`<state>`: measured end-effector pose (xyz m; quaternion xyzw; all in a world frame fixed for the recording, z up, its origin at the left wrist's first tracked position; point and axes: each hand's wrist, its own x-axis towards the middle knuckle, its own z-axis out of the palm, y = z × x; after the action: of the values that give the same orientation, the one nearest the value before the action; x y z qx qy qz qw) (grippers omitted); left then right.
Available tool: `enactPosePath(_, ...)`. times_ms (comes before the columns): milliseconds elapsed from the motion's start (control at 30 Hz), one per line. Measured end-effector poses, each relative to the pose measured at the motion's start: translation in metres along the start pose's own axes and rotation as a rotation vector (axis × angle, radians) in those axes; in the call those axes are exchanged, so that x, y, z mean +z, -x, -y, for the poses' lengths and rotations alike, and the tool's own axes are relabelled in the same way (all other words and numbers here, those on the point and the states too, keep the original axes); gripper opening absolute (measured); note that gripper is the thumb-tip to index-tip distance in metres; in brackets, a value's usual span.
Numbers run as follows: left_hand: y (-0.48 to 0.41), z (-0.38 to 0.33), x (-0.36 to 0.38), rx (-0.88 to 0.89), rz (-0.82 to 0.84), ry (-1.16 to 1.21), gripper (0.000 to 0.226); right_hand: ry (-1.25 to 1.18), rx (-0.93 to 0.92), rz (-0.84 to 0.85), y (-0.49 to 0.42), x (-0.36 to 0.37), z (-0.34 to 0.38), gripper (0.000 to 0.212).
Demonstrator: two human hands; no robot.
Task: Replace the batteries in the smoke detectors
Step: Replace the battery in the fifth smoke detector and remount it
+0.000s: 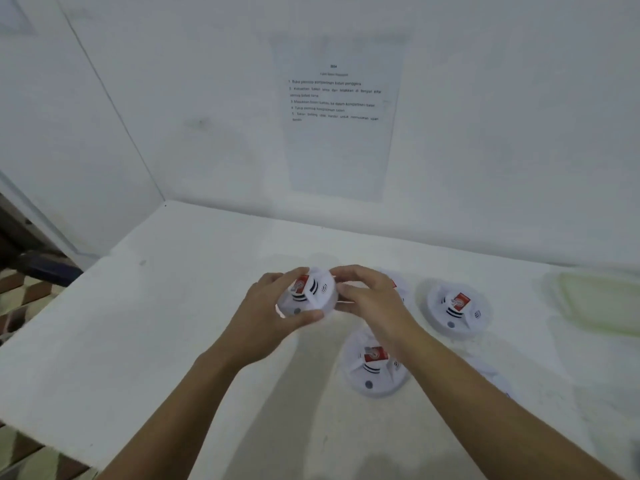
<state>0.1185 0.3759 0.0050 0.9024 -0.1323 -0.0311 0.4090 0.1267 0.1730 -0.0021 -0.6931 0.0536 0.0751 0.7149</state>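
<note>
A round white smoke detector with a red label is held above the white table. My left hand grips its left and lower rim, thumb under the front edge. My right hand holds its right side, fingers curled over the top edge. Three more white detectors lie on the table: one under my right forearm, one to the right, and one mostly hidden behind my right hand.
A pale translucent container sits at the table's right edge. A printed instruction sheet hangs on the white back wall. The table's left edge drops off to a patterned floor.
</note>
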Motion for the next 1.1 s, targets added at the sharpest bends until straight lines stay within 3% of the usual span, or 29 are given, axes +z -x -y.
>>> enactPosePath(167,0.003,-0.051,0.007,0.088,0.005,0.184,0.042,-0.182,-0.104,0.029,0.032,-0.034,0.018,0.023)
enactPosePath(433,0.014,-0.118,0.041,0.274,0.148,0.264,0.041,-0.263,-0.099,-0.01,0.087,-0.082,0.033,0.042)
enactPosePath(800,0.033,-0.181,0.106,0.284,0.202,0.403,0.043,-0.02,-0.194,-0.243,0.138,-0.15,0.03,0.04)
enactPosePath(933,0.038,-0.2,0.132,0.272,0.183,0.394,0.046,0.03,-0.175,-0.299,0.154,-0.182,0.034,0.028)
enactPosePath(1100,0.047,-0.22,0.154,0.191,0.37,0.507,0.059,0.123,-0.176,-0.353,0.172,-0.219,0.041,0.026)
